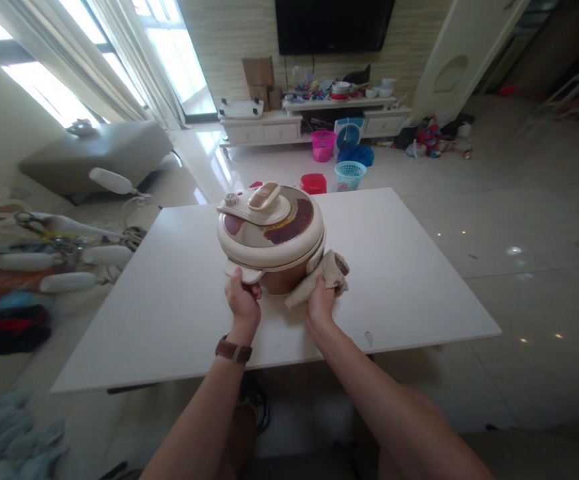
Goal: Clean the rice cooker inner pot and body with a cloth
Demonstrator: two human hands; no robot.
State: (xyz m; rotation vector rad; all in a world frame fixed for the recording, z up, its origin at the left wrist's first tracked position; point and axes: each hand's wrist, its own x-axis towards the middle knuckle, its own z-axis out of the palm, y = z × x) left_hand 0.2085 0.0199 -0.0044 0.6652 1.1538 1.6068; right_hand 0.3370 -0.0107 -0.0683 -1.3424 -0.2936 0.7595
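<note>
A round cream and brown cooker with its lid on is at the middle of a white table. My left hand, with a brown band on the wrist, is closed on the cooker's front-left handle, thumb on top. Against the cooker's right side, my right hand holds a crumpled beige cloth with a dark patch. The thumb lies over the cloth; the other fingers are mostly hidden beneath it. Whether the cooker's base touches the tabletop is hard to tell.
Beyond the table stand a red stool, a light blue basket and a pink basket. A low white cabinet holds bowls and clutter. To the left are a grey bench and a blurred rack with white pads.
</note>
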